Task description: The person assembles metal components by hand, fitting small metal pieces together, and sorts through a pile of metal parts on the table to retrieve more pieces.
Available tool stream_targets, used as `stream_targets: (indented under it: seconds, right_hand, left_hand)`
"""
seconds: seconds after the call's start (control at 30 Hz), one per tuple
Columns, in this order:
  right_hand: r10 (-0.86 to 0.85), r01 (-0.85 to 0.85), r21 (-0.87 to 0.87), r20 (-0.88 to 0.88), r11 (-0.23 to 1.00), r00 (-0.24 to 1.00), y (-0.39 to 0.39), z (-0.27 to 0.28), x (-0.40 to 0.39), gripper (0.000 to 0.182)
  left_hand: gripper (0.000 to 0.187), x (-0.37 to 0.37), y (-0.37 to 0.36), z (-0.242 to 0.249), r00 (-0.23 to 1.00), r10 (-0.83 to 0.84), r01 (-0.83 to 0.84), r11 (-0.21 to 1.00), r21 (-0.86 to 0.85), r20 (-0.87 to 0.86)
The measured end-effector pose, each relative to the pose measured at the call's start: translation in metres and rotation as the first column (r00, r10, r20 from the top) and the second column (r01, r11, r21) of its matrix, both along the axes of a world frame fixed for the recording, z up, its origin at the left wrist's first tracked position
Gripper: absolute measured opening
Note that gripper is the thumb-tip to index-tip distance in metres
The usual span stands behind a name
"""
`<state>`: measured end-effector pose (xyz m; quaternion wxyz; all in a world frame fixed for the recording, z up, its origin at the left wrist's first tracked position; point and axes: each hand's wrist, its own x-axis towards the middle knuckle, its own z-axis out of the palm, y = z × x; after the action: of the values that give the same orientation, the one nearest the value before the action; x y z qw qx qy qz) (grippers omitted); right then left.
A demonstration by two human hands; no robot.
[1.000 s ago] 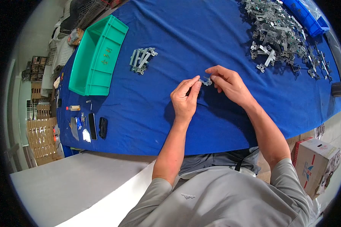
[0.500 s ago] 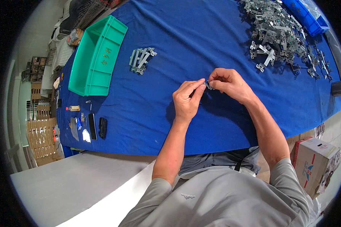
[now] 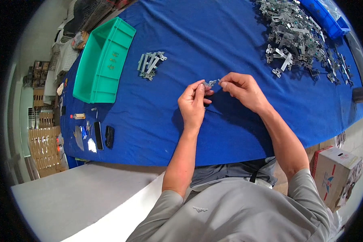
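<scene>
My left hand (image 3: 192, 105) is closed on a small metal bracket (image 3: 210, 83), held just above the blue cloth between thumb and fingers. My right hand (image 3: 245, 92) is pinched close to the bracket's right end, with a narrow gap between them. A tiny bit shows at its fingertips, too small to name. Farther left, a small group of metal brackets (image 3: 151, 64) lies on the cloth, several of them side by side. At the upper right is a large heap of similar metal brackets (image 3: 290, 34).
A green plastic crate (image 3: 105, 66) stands on the left of the blue cloth (image 3: 149, 121). A blue bin (image 3: 330, 20) is at the far right. Near the left front lie a black flat object (image 3: 98, 135), a black case (image 3: 109, 136) and a small bottle (image 3: 79, 115). A carton (image 3: 334, 171) sits lower right.
My hands have come apart slightly, and the bracket now shows more between them. The left hand has turned and shifted a little left and up with it.
</scene>
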<state>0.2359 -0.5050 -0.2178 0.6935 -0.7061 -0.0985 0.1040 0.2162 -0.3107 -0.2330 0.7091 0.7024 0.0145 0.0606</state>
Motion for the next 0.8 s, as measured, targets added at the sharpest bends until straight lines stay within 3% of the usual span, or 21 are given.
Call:
stream_targets:
  seconds: [0.13,0.3,0.43,0.53,0.63,0.73,0.8]
  right_hand:
    - [0.026,-0.017,-0.158,0.055,0.987,0.998,0.001,0.005,-0.002,0.018]
    - [0.005,0.01,-0.203,0.073,0.979,0.997,0.003,0.003,-0.002,0.016]
    - [-0.01,0.06,-0.245,0.201,0.968,0.98,0.002,-0.004,-0.003,0.014]
    - [0.001,0.044,-0.25,0.179,0.967,0.984,0.002,-0.008,-0.001,0.015]
    - [-0.042,0.04,-0.088,-0.018,0.995,0.999,0.003,0.006,-0.003,0.018]
    - [0.009,-0.006,0.033,-0.1,0.999,0.995,0.0,0.003,0.002,0.019]
    - [0.053,-0.054,-0.005,-0.109,0.999,0.993,-0.003,0.004,0.001,0.019]
  left_hand:
    - [0.023,-0.001,0.0,-0.001,1.0,-0.005,0.005,1.0,0.002,0.006]
    - [0.023,-0.001,-0.001,0.001,1.0,-0.006,0.006,1.0,0.0,0.0]
    - [0.018,-0.004,0.001,0.005,0.994,-0.012,-0.011,0.978,0.207,0.108]
    - [0.016,-0.003,0.002,0.005,0.973,-0.042,-0.025,0.958,0.286,0.226]
    - [0.017,-0.003,-0.001,0.009,0.961,-0.069,-0.014,0.955,0.297,0.267]
    - [0.019,-0.003,-0.003,0.007,0.951,-0.094,-0.01,0.942,0.334,0.296]
    - [0.018,-0.004,-0.003,0.007,0.944,-0.114,-0.007,0.933,0.361,0.311]
